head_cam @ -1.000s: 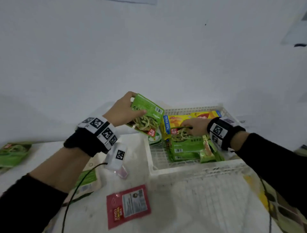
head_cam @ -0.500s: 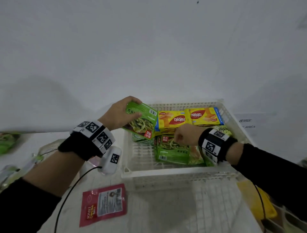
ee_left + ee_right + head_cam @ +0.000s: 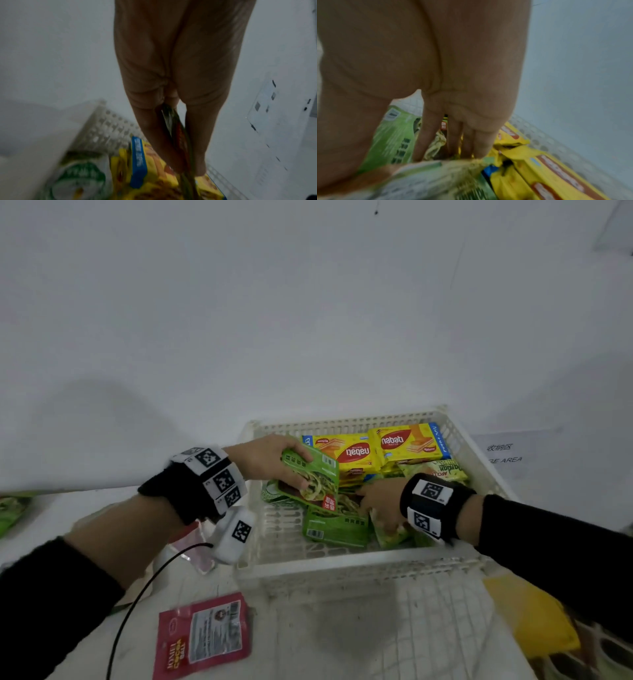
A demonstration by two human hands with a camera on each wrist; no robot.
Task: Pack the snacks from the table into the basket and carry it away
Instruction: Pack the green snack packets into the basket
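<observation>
Head view: a green pack (image 3: 317, 479) is held by the left hand (image 3: 265, 458) over the left part of the basket (image 3: 359, 565); the right hand (image 3: 382, 501) is laid among the packs inside it, fingers hidden. Yellow wafer packs (image 3: 376, 448) are stood at the basket's far wall. A red pouch (image 3: 203, 633) is left on the table in front of the basket.
Left wrist view: the green pack (image 3: 179, 136) is pinched between thumb and fingers (image 3: 150, 129).
Right wrist view: the fingers (image 3: 423, 135) are stretched down into the packs, nothing gripped.

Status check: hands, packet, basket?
Left hand grips green packet over the basket. Right hand reaches among packed snacks, grip unclear. Red packet on the table, unpacked.
</observation>
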